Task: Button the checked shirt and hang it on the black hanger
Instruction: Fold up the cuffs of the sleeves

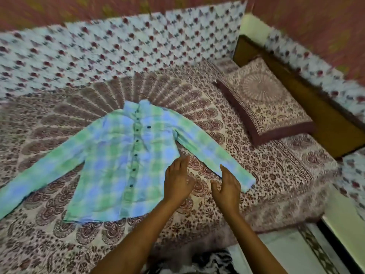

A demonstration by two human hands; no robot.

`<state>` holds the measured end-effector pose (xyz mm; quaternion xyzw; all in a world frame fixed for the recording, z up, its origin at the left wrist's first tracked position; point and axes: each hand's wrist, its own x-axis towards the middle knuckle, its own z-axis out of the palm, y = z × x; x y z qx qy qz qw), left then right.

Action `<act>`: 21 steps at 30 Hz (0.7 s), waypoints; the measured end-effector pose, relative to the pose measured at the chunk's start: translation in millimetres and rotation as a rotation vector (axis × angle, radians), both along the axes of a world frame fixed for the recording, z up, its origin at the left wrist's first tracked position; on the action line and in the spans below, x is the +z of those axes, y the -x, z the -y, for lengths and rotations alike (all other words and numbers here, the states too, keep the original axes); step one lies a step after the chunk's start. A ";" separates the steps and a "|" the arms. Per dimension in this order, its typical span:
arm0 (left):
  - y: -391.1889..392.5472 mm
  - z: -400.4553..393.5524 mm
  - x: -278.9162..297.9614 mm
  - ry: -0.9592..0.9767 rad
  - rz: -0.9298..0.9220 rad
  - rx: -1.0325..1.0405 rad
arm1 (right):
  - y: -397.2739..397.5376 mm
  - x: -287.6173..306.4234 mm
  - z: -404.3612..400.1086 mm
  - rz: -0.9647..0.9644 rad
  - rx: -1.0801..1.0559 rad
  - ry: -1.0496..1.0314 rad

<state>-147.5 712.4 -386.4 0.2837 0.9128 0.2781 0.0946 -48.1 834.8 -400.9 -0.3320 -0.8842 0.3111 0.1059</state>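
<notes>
a bed sheet [59, 244] with a maroon print is covering the bed, running out of view at the left. a shirt [118, 167] in green and blue checks is lying flat on it, front up, sleeves spread, one cuff reaching the left edge of the picture. bare sheet is showing below the hem and between the body and the right sleeve. a small dark label is sitting on the chest, too blurred to read. the left hand [177, 180] is hovering by the shirt's right side, fingers straight, holding nothing. the right hand [227, 186] is sitting just beside the right cuff, fingers loose and open; contact is unclear. a pillow [264, 99] is lying well apart at the right.
</notes>
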 end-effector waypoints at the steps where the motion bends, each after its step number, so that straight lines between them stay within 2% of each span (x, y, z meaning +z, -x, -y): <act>1: 5.9 16.9 3.1 0.001 -0.028 0.001 | 7.2 3.7 14.3 -0.014 0.023 -0.027; 10: 65.9 220.9 31.4 0.011 -0.144 0.155 | 90.9 31.8 193.6 -0.081 0.212 -0.069; 15: 89.9 296.2 33.5 -0.005 -0.142 0.275 | 125.0 33.0 266.7 -0.096 0.332 -0.082; 21: 118.8 347.9 15.4 -0.009 -0.109 0.369 | 170.4 19.8 315.5 -0.095 0.434 -0.079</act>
